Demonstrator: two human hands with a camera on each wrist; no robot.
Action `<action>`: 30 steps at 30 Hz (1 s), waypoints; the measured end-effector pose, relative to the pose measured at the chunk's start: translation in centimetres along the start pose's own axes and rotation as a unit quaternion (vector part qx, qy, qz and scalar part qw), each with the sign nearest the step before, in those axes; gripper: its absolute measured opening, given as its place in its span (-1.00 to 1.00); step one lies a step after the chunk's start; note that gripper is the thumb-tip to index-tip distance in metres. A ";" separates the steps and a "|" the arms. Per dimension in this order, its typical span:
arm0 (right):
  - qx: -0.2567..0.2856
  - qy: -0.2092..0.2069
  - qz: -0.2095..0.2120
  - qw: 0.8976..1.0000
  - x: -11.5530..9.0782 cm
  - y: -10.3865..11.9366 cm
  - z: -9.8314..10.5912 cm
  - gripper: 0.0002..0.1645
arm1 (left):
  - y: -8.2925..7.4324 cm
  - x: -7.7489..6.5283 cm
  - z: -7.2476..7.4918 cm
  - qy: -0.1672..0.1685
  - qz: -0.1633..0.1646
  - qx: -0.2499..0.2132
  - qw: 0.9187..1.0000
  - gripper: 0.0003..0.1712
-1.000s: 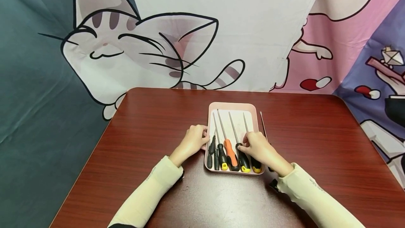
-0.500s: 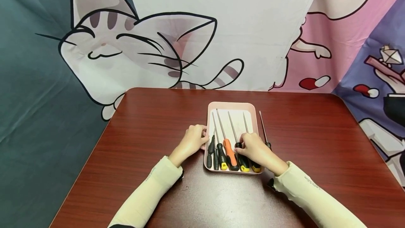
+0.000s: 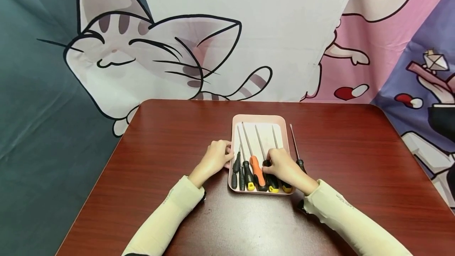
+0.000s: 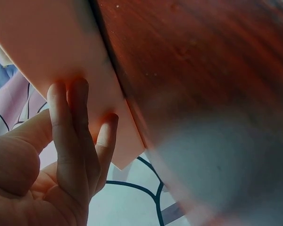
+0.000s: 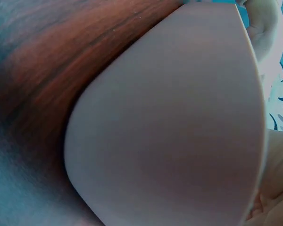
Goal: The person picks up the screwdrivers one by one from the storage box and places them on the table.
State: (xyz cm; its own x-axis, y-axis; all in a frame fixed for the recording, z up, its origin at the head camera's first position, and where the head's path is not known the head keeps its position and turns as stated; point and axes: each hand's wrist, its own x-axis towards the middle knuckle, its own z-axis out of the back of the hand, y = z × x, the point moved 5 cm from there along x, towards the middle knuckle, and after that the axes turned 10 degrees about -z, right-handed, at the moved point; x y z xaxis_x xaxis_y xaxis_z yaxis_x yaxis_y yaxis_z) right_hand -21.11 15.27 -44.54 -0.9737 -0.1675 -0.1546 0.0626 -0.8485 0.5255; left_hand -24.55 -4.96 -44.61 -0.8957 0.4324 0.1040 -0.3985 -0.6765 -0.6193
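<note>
A shallow pink tray [image 3: 258, 119] with a white inside holds several screwdrivers lying side by side. My left hand [image 3: 215, 154] grips the tray's left wall; in the left wrist view its fingers [image 4: 61, 108] lie against the outer side and the thumb goes over the rim. Inside the tray, my right hand [image 3: 283, 165] pinches the neck of a black-and-yellow screwdriver [image 3: 273, 187], its fingertips partly hidden. To its left lies an orange-and-black screwdriver [image 3: 256, 168], then another black-and-yellow screwdriver [image 3: 247, 175]. The right wrist view mostly shows the tray's outer wall [image 5: 165, 117].
One more screwdriver [image 3: 295, 145] lies on the table just right of the tray. Two slim black-handled screwdrivers [image 3: 236, 165] are at the tray's left side. The brown table [image 3: 170, 129] ends at a cartoon-printed cloth [image 3: 284, 42] behind.
My right hand has shifted a little left over the tray, uncovering more of the loose screwdriver's handle. The left hand stays at the tray's wall, and the screwdrivers lie as before.
</note>
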 end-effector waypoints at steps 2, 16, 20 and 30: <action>0.006 -0.007 0.002 1.000 0.0 -0.2 -0.1 -0.74 | 0.0 -0.1 -0.1 -0.001 -0.001 -0.001 1.000 -0.57; 0.014 -0.028 -0.035 0.999 -0.1 -0.7 0.1 -0.68 | 0.1 -0.3 -0.4 -0.001 -0.003 -0.018 1.000 -0.57; 0.013 -0.039 -0.034 0.999 0.0 -0.5 0.6 -0.68 | 0.1 -0.3 -0.3 -0.001 0.002 -0.026 1.000 -0.56; 0.037 -0.050 -0.003 0.998 -0.5 0.1 2.0 -0.72 | 0.2 0.0 -0.2 0.001 0.007 -0.020 1.000 -0.56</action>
State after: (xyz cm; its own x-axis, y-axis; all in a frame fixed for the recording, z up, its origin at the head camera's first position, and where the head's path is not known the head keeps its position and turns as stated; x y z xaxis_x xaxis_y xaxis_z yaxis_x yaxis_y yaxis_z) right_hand -21.03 16.30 -42.69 -0.9913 -0.1079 -0.0749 0.0439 -0.8098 0.5851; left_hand -24.64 -4.97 -44.91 -0.9005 0.4244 0.0948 -0.3785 -0.6573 -0.6517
